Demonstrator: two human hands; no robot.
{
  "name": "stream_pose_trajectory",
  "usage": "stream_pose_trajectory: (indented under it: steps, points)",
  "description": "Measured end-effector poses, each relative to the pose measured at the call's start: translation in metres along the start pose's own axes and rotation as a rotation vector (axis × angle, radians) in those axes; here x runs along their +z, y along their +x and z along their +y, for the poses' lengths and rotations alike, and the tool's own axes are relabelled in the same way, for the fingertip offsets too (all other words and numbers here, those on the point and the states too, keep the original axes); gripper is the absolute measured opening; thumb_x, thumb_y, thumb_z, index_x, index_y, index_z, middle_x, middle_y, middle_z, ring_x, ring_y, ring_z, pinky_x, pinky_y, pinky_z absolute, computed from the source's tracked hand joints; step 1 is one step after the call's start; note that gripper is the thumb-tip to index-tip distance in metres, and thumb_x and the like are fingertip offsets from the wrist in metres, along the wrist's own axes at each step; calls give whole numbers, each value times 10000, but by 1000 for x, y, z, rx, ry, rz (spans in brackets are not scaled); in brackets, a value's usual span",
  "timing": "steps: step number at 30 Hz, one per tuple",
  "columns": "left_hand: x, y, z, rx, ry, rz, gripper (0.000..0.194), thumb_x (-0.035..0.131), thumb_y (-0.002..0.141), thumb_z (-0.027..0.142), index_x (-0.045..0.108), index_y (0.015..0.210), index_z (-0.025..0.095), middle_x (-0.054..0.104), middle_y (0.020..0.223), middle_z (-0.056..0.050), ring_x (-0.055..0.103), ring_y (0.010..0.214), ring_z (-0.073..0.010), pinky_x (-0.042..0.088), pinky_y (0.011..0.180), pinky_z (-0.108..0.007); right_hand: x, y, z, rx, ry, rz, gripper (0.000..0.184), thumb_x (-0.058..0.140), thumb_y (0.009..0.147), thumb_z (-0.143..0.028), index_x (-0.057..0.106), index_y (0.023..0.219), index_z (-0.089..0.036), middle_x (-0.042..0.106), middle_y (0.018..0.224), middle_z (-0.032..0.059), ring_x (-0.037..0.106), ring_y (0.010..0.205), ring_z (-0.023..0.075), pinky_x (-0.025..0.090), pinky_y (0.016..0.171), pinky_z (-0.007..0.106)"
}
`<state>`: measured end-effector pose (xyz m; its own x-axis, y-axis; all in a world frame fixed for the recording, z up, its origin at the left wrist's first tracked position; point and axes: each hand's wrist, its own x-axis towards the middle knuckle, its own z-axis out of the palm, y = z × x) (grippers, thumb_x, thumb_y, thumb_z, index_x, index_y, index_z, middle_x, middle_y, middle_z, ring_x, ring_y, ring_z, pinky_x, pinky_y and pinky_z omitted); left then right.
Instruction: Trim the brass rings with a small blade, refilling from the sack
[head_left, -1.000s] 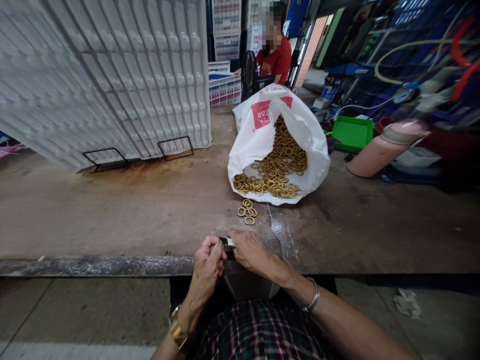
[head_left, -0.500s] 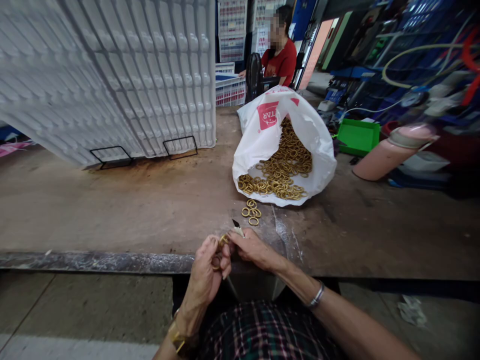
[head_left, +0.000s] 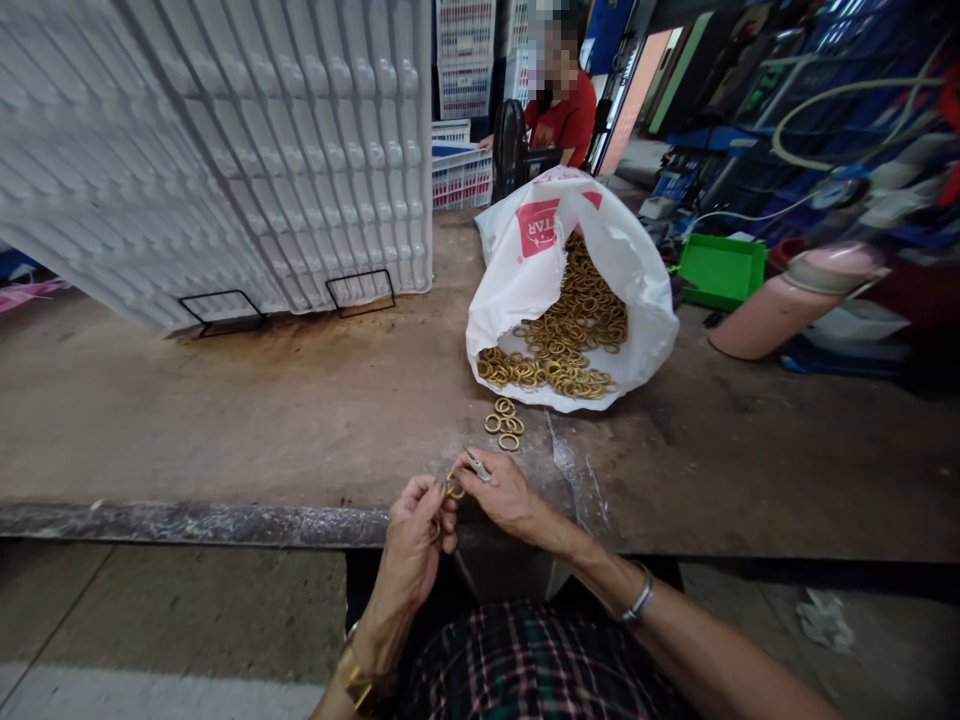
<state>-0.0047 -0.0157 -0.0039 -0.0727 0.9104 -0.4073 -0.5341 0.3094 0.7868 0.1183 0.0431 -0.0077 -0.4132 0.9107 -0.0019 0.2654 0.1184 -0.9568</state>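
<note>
My left hand (head_left: 415,535) is closed, pinching a brass-coloured ring (head_left: 455,490) between thumb and fingertips. A second ring (head_left: 435,530) shows partly among its curled fingers. My right hand (head_left: 508,497) is closed around a small knife (head_left: 478,466), its blade short and dark, with its fingertips at the pinched ring. Both hands are over the table's front edge. Just beyond them several loose rings (head_left: 508,442) lie on the table. Behind these, a white plastic bag (head_left: 510,300) lies on its side, its torn mouth facing me, with many more rings (head_left: 589,310) inside.
White ribbed plastic trays (head_left: 315,150) stand upright at the left of the wooden table (head_left: 225,420), by black wire stands (head_left: 360,292). A green tray (head_left: 720,270) and a pink bottle (head_left: 780,315) are at the right. A person in red (head_left: 570,120) sits beyond, near crates (head_left: 461,180).
My right hand has shifted slightly, and the knife has turned in it, its blade now lower and less visible. The pinched ring has moved a little to the right.
</note>
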Motion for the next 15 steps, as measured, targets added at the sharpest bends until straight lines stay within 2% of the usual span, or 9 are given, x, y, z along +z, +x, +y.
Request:
stream_pose_trajectory:
  steps: [6,10,15]
  points:
    - [1,2,-1,-49,34,-48,295,687,687,363,504,763,145,520,595,35,389,424,-36,285,346,-144,0,1,-4,-38,-43,1,113,474,768,-205,568,717,-169,518,625,-36,454,591,92,340,558,198]
    - [-2,6,0,-184,-114,-57,295,711,657,323,493,731,139,516,588,33,381,411,-22,263,356,-135,-1,1,-5,-44,1,-30,125,484,784,-234,589,779,-168,559,683,-21,495,642,104,376,605,208]
    - [-2,9,4,-284,-288,-43,272,714,636,221,514,794,125,489,574,44,381,399,-12,230,357,-116,-1,-1,-3,-26,20,-90,129,523,784,-259,599,836,-169,585,721,-16,515,660,104,393,620,207]
